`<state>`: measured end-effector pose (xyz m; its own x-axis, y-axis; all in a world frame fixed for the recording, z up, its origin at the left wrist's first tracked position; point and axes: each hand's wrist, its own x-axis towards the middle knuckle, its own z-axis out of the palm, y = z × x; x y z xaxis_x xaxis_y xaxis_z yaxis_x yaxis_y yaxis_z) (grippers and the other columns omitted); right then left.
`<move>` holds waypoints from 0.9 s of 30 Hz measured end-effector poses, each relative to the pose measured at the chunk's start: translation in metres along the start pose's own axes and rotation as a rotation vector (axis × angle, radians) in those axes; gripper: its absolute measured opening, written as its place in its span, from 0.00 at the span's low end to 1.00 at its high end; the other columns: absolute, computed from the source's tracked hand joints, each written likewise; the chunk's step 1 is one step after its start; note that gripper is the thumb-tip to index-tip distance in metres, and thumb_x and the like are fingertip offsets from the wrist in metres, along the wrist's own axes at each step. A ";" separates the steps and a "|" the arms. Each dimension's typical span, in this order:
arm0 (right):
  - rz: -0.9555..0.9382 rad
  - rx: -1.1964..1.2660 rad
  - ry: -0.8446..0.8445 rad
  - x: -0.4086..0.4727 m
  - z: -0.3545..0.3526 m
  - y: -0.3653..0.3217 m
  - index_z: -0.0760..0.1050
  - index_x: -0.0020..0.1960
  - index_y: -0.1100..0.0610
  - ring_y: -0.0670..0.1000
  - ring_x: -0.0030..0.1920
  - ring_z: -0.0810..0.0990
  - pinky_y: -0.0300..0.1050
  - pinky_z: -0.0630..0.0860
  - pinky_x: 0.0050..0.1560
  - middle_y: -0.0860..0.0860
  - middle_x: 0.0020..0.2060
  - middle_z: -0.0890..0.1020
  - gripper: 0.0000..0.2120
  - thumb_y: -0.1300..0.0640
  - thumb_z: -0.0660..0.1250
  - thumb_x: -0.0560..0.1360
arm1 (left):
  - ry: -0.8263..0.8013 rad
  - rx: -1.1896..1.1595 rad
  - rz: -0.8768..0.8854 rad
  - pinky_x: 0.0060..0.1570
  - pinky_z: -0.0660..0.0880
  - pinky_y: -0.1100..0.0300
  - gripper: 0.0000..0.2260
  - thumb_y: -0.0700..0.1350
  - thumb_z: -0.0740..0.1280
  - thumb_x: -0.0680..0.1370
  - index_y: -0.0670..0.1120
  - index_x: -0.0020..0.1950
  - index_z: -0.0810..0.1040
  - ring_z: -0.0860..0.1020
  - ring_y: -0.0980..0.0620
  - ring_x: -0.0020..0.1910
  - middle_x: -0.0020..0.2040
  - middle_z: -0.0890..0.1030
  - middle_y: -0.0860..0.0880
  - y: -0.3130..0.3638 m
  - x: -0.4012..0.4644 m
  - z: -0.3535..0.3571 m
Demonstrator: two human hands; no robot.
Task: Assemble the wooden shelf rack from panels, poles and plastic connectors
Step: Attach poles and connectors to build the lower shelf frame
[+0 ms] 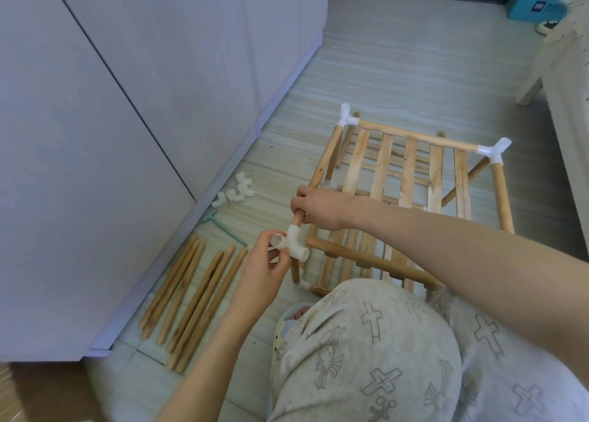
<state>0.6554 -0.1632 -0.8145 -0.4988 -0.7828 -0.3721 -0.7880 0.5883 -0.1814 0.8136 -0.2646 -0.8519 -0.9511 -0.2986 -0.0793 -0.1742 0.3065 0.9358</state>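
Note:
A partly built wooden rack (411, 179) with a slatted panel stands on the floor, with white connectors at its two far corners. My right hand (318, 208) grips the near-left side pole (322, 166) of the rack. My left hand (264, 271) pinches a white plastic connector (293, 246) that sits on the lower end of that pole, above a short upright pole. A second slatted panel shows lower down inside the frame.
Several loose wooden poles (191, 300) lie on the floor at left beside a white cabinet (127, 118). Spare white connectors (237, 190) and a teal tool (223, 230) lie near the cabinet base. My knee in patterned trousers (398, 351) fills the lower right. A pale furniture leg (530, 90) stands far right.

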 end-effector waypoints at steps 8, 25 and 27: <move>-0.033 -0.017 -0.025 -0.005 0.002 -0.004 0.70 0.62 0.56 0.54 0.50 0.76 0.48 0.72 0.51 0.53 0.58 0.71 0.12 0.60 0.60 0.79 | -0.011 0.059 0.036 0.43 0.78 0.66 0.04 0.40 0.62 0.79 0.50 0.50 0.71 0.81 0.58 0.46 0.48 0.80 0.52 -0.002 0.006 0.004; 0.077 0.026 0.177 -0.019 0.002 0.004 0.66 0.65 0.60 0.56 0.54 0.76 0.50 0.74 0.54 0.55 0.64 0.66 0.17 0.59 0.63 0.77 | -0.101 -0.041 0.035 0.53 0.73 0.42 0.05 0.41 0.58 0.81 0.47 0.56 0.68 0.77 0.39 0.49 0.47 0.80 0.40 -0.015 0.013 0.006; 0.088 0.065 0.287 -0.027 -0.001 0.000 0.69 0.59 0.59 0.54 0.47 0.75 0.47 0.74 0.46 0.55 0.58 0.69 0.11 0.59 0.62 0.77 | -0.130 -0.088 0.047 0.55 0.74 0.47 0.07 0.39 0.58 0.81 0.45 0.58 0.67 0.79 0.47 0.50 0.49 0.80 0.43 -0.014 0.011 0.007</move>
<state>0.6683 -0.1426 -0.8033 -0.6530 -0.7481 -0.1183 -0.7170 0.6609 -0.2216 0.8033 -0.2658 -0.8688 -0.9836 -0.1649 -0.0726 -0.1107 0.2352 0.9656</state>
